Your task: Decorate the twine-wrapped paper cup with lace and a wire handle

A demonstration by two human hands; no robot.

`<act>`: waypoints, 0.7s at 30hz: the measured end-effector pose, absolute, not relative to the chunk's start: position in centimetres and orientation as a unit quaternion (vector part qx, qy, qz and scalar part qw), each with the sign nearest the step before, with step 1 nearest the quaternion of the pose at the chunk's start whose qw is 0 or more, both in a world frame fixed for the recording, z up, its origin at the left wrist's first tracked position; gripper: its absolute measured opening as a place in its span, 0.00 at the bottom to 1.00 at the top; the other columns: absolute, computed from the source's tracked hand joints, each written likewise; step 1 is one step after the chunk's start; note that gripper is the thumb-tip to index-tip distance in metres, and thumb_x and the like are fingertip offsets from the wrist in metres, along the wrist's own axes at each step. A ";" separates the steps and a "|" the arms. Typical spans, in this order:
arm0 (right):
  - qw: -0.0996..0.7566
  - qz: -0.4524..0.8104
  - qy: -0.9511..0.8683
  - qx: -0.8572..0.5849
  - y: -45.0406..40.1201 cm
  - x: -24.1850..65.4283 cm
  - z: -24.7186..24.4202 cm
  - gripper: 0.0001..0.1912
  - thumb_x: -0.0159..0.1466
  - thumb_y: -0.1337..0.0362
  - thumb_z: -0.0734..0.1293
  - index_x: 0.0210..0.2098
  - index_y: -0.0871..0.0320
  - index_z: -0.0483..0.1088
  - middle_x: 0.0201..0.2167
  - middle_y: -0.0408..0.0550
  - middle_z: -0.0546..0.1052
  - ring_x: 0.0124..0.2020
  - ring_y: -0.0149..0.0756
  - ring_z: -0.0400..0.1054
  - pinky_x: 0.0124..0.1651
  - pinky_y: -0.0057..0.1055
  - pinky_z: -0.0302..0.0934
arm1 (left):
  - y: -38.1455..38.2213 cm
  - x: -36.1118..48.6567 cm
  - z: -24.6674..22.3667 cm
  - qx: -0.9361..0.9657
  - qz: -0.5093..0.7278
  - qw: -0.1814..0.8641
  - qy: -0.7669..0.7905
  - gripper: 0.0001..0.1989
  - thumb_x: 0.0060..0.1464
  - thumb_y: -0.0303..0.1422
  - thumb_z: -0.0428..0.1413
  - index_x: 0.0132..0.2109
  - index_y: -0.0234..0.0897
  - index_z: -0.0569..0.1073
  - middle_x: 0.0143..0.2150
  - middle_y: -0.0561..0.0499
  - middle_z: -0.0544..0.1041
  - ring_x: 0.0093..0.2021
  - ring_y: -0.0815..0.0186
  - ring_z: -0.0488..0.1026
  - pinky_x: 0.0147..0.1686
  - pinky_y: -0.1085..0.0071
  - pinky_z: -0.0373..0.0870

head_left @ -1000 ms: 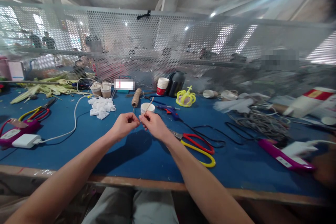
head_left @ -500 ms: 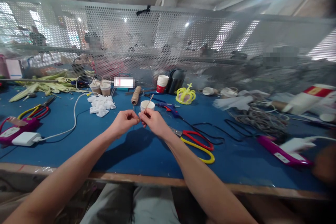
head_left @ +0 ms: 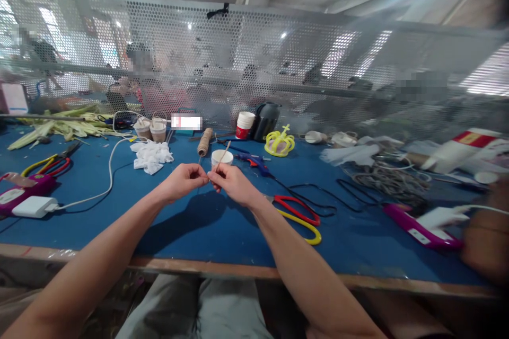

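My left hand (head_left: 186, 179) and my right hand (head_left: 228, 180) meet over the table in front of a white paper cup (head_left: 221, 158). Both are closed in a pinch, fingertips nearly touching. Whatever is between the fingers is too small to make out. A thin brown stick (head_left: 226, 149) slants up in front of or inside the cup, close to my right fingers; I cannot tell whether it is held. Behind my left hand lies a roll of brown twine (head_left: 204, 142). Scissors (head_left: 298, 211) with red and yellow handles lie beside my right forearm.
A blue glue gun (head_left: 254, 162) lies right of the cup, its black cord trailing right. Behind are a yellow crown (head_left: 279, 144), red-white cups (head_left: 244, 126) and a dark jug (head_left: 267, 122). White crumpled cloth (head_left: 151, 155) and purple power strips (head_left: 421, 228) lie sideways. Another person's arm (head_left: 487, 230) shows at right.
The view has shifted slightly, moving the table things a little left and up. Both hands keep their pinch in nearly the same place. More of the other person's arm shows at right.
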State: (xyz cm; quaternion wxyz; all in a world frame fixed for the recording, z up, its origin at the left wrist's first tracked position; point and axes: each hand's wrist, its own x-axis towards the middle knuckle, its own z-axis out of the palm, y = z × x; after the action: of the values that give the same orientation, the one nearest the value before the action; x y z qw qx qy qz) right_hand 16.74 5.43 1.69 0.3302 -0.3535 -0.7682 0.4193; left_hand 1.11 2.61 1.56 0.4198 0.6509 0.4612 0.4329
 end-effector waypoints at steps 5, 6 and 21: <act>0.334 0.411 -0.766 -0.364 5.4 16.6 1.8 0.11 0.57 0.59 0.60 0.24 0.59 0.60 0.17 0.39 0.65 0.18 0.26 0.60 0.23 0.25 0.59 | 2.5 1.2 1.8 0.664 0.430 0.381 0.479 0.07 0.39 0.34 0.54 0.22 0.34 0.67 0.16 0.58 0.61 0.19 0.74 0.53 0.20 0.76 0.48; 0.336 0.408 -0.765 -0.368 5.4 16.6 1.8 0.11 0.57 0.59 0.60 0.24 0.59 0.60 0.17 0.39 0.65 0.18 0.26 0.60 0.23 0.25 0.59 | 2.4 1.2 1.8 0.665 0.430 0.376 0.481 0.07 0.39 0.34 0.54 0.22 0.34 0.66 0.17 0.57 0.61 0.20 0.74 0.54 0.20 0.76 0.49; 0.367 0.339 -0.763 -0.409 5.1 16.3 1.6 0.10 0.57 0.60 0.61 0.23 0.59 0.61 0.16 0.39 0.65 0.18 0.27 0.59 0.23 0.25 0.54 | 2.8 2.5 -0.3 0.621 0.490 0.326 0.518 0.11 0.39 0.37 0.56 0.23 0.34 0.65 0.17 0.58 0.62 0.18 0.75 0.54 0.19 0.76 0.48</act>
State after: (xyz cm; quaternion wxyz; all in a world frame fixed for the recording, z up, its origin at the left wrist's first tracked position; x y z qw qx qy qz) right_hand 16.27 5.12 1.56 0.3667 -0.4093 -0.7634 0.3395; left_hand 2.55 2.82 -0.28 0.3257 0.6212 0.5177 0.4899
